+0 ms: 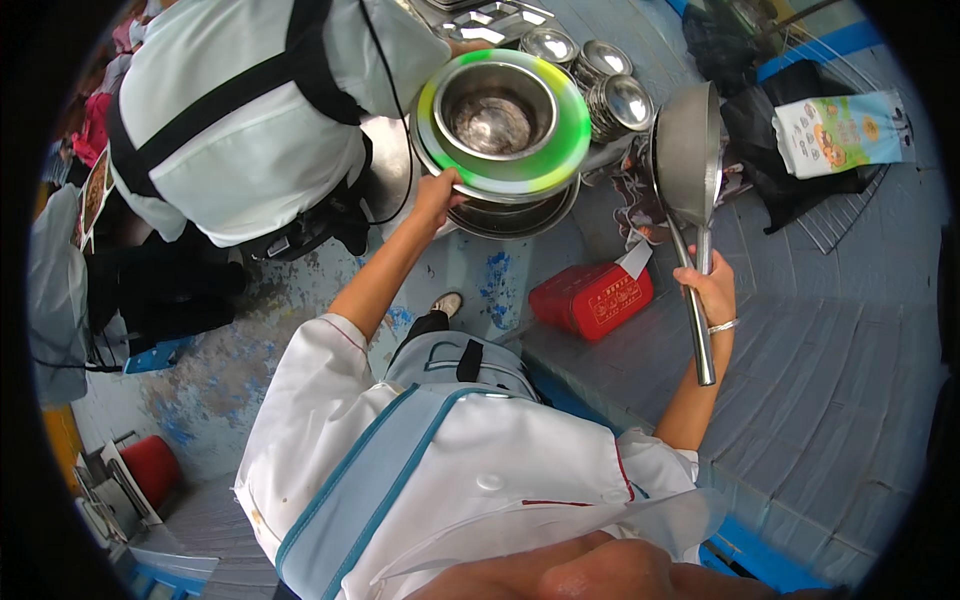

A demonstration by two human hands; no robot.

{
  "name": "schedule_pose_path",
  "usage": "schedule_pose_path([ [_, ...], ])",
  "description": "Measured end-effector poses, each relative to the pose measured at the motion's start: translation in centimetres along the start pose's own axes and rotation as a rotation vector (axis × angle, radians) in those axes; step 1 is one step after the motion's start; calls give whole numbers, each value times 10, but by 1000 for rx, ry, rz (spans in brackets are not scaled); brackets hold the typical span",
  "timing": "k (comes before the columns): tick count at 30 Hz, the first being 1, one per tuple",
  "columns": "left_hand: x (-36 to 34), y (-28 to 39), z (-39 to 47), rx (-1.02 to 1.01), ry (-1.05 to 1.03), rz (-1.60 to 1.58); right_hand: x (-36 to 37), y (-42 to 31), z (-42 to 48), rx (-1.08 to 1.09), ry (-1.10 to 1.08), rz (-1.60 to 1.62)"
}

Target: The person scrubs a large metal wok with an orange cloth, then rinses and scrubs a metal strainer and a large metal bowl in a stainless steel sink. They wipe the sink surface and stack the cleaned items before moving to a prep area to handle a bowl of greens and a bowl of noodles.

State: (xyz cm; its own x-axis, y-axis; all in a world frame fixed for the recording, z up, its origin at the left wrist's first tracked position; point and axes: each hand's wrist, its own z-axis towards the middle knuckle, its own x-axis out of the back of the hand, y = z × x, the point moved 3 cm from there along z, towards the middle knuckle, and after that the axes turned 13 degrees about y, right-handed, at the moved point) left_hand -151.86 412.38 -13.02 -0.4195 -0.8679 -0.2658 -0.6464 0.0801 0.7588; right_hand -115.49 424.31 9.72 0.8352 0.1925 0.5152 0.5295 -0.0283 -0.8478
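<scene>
My left hand (440,198) grips the near rim of a stack of basins, whose top one is a green and yellow basin (568,142). Inside that basin sits a round steel bowl (491,124). Under the stack shows a wide steel pan (525,217). In my right hand (709,285) are the handles of metal pans or ladles, held together; a deep grey pan (686,150) points away from me. Stacks of small steel bowls (626,105) stand between the basins and the pans.
A person in white with black straps (232,127) stands close at the left, a hand at the basins' far rim. A red box (592,300) lies near the tiled ledge (795,360). A printed packet (844,135) and black bags rest on a wire rack (844,217). Metal trays (495,22) lie beyond.
</scene>
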Motion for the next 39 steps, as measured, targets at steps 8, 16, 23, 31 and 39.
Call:
schedule_pose_path([
  [8, 0, 1, 32, 46, -79, 201, -12, 36, -30, -51, -39, 95],
  [16, -8, 17, 21, 241, -290, 105, -17, 37, -32, -49, -39, 86],
  [23, -12, 3, 36, 335, -305, -9, -17, 44, -30, 32, -6, 102],
  [31, -45, 83, 37, -279, -61, 718, -17, 33, -37, 122, 47, 57],
  [39, -70, 50, 101, 384, -136, 328, -24, -3, -32, 188, 13, -23],
])
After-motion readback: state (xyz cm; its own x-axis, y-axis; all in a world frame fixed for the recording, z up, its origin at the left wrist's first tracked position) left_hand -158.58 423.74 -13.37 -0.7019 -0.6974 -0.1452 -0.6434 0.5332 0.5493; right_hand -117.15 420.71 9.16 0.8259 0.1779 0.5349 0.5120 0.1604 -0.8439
